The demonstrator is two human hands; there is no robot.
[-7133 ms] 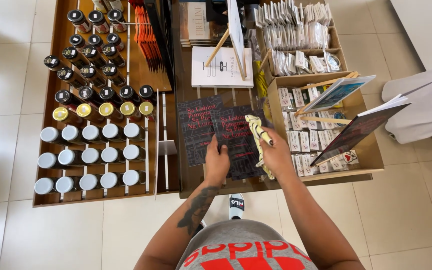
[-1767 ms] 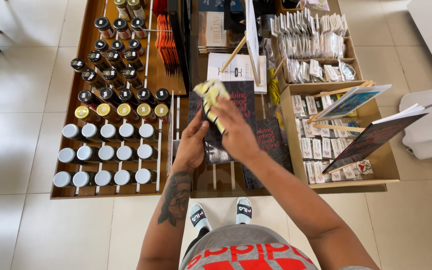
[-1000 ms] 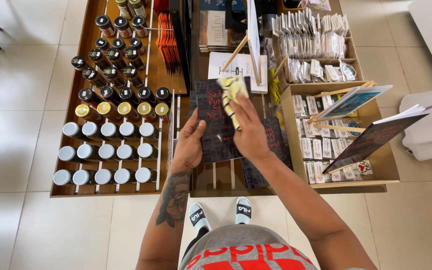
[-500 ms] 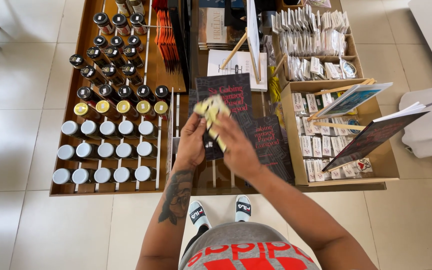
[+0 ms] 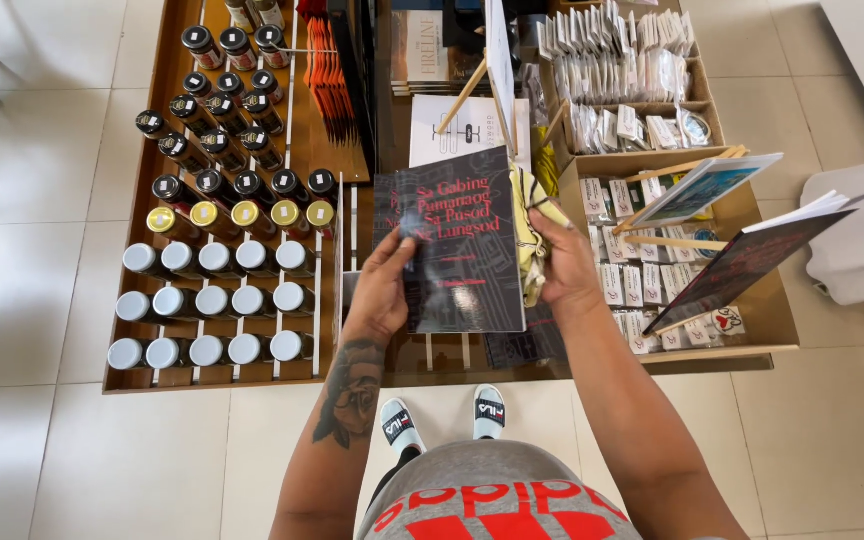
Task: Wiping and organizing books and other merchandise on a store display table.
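Fingers (image 5: 399, 262) of the left hand (image 5: 380, 296) are being curled round the left edge of a dark paperback book (image 5: 460, 242), thumb underneath, so the book is being gripped and lifted clear of the wooden display table (image 5: 252, 372). At the opposite edge, the right hand (image 5: 564, 270) is being closed on a yellow cloth (image 5: 529, 232), which is being bunched against the book's right side; whether those fingers are also pinching the cover cannot be told, since the cloth is hiding them.

The book is being held roughly level above the middle of the display, with other dark books (image 5: 527, 342) lying beneath it. It is being judged thin and light, fairly stiff across the cover yet apt to bend if held by one corner, and its glossy face is being taken as somewhat slippery; a hold along the spine or along both long edges is being judged the safest. The cloth is being judged soft and limp, easily gathered anywhere.

Further out, rows of silver-capped jars (image 5: 214, 304) and dark-lidded jars (image 5: 214, 150) are standing to the left, well apart from the hands, and trays of small packets (image 5: 630, 66) are sitting to the right
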